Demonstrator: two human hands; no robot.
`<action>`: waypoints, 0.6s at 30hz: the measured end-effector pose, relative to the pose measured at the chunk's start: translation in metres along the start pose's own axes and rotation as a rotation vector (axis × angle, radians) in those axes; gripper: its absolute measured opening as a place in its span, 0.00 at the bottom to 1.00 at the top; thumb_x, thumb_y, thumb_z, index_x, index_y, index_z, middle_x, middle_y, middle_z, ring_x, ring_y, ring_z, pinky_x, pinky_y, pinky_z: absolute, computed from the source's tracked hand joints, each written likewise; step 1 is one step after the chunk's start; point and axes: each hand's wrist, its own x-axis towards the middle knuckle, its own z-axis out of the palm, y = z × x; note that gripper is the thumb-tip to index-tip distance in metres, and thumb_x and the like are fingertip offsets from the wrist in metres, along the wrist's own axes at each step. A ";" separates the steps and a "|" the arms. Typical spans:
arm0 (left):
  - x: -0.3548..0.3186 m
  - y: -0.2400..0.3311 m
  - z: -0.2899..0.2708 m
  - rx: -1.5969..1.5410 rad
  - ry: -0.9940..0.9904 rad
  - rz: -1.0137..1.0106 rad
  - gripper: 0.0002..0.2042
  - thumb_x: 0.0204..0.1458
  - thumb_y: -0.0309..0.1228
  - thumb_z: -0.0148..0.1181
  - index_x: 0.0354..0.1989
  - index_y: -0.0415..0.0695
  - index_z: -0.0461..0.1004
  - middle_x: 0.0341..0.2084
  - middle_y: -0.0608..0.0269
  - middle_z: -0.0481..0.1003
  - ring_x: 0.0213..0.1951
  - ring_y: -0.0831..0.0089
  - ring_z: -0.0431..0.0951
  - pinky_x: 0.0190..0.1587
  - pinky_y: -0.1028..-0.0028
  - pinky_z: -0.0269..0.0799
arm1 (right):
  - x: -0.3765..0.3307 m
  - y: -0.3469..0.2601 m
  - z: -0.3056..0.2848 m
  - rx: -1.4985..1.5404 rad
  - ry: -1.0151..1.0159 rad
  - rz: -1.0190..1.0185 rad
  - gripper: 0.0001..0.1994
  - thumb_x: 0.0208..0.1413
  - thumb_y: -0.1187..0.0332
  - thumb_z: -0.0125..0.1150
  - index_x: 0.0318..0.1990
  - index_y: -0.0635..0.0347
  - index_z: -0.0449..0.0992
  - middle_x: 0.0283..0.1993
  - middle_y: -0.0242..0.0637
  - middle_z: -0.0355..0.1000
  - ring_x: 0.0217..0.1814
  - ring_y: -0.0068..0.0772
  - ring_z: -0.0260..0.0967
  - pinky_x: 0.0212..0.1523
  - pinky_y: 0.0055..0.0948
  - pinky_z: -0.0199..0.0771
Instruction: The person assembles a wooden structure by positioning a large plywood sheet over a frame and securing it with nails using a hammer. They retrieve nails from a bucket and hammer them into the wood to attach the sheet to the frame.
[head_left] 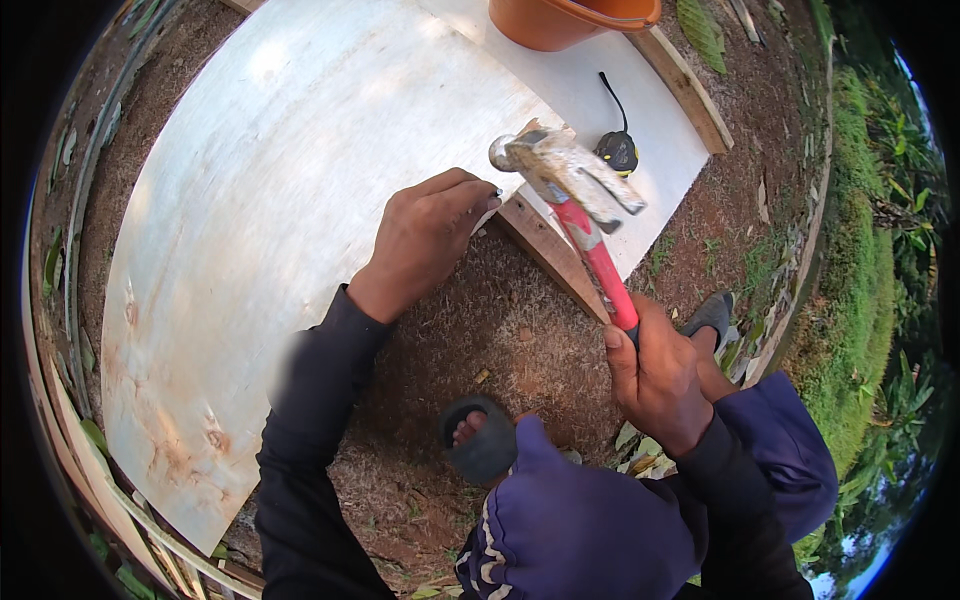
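Observation:
My right hand (660, 375) is closed round the dark lower grip of a claw hammer (600, 250) with a red handle. Its worn, paint-spotted metal head is raised over the corner of a pale plywood sheet (330, 130), to the right of my left hand (425, 225). The left fingers are pinched together at the sheet's near edge. Between their tips shows a small shiny end that looks like a nail (498, 193), mostly hidden by the fingers. Beneath the corner, a wooden batten (550, 255) runs out toward the right hand.
A black and yellow tape measure (617, 152) lies on a second pale sheet (655, 195). An orange basin (560, 25) stands at the far side. Another batten (685, 90) borders that sheet. My sandalled feet rest on brown soil (400, 440); grass (840, 300) grows at right.

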 end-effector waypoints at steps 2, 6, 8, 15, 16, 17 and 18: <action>0.001 0.001 0.002 -0.014 0.031 -0.005 0.05 0.54 0.22 0.66 0.38 0.39 0.81 0.34 0.54 0.80 0.33 0.57 0.82 0.36 0.67 0.77 | 0.008 0.002 0.002 0.009 -0.036 -0.024 0.11 0.66 0.66 0.59 0.47 0.65 0.72 0.31 0.49 0.72 0.29 0.54 0.75 0.32 0.44 0.75; 0.000 0.001 -0.008 0.024 0.006 0.025 0.05 0.54 0.22 0.65 0.38 0.39 0.81 0.33 0.56 0.80 0.33 0.57 0.82 0.36 0.65 0.77 | 0.005 -0.028 -0.022 0.109 0.053 -0.094 0.13 0.66 0.65 0.59 0.50 0.65 0.70 0.31 0.49 0.72 0.28 0.52 0.74 0.31 0.44 0.74; 0.011 -0.002 -0.002 -0.062 0.028 0.078 0.04 0.55 0.23 0.65 0.38 0.39 0.80 0.32 0.56 0.80 0.31 0.61 0.80 0.35 0.67 0.75 | 0.000 -0.033 -0.047 0.166 0.101 -0.069 0.13 0.67 0.65 0.59 0.50 0.65 0.70 0.31 0.49 0.72 0.28 0.52 0.74 0.31 0.44 0.74; 0.006 0.000 -0.017 -0.245 0.175 -0.177 0.04 0.54 0.22 0.56 0.30 0.36 0.76 0.21 0.53 0.74 0.23 0.68 0.73 0.28 0.70 0.66 | 0.006 0.023 0.005 -0.011 -0.099 0.013 0.12 0.69 0.65 0.56 0.51 0.64 0.70 0.29 0.51 0.72 0.29 0.57 0.74 0.30 0.45 0.73; 0.004 -0.002 -0.012 -0.248 0.271 -0.152 0.05 0.53 0.21 0.53 0.26 0.36 0.72 0.19 0.54 0.72 0.19 0.70 0.69 0.25 0.70 0.62 | 0.003 0.021 0.003 0.031 -0.036 -0.013 0.13 0.69 0.64 0.55 0.51 0.65 0.70 0.29 0.50 0.73 0.28 0.53 0.75 0.30 0.44 0.73; -0.001 -0.001 -0.013 -0.207 0.273 -0.164 0.05 0.53 0.22 0.54 0.25 0.37 0.71 0.18 0.54 0.71 0.18 0.69 0.68 0.24 0.69 0.62 | 0.003 0.011 -0.002 0.050 -0.016 -0.001 0.13 0.69 0.64 0.55 0.51 0.65 0.70 0.29 0.49 0.73 0.28 0.52 0.75 0.30 0.43 0.73; -0.005 0.000 -0.014 -0.166 0.274 -0.175 0.06 0.53 0.22 0.54 0.24 0.37 0.70 0.16 0.54 0.70 0.17 0.68 0.67 0.23 0.68 0.61 | 0.004 -0.001 -0.011 0.068 0.004 0.012 0.13 0.69 0.63 0.55 0.52 0.65 0.70 0.28 0.48 0.73 0.28 0.51 0.76 0.30 0.43 0.73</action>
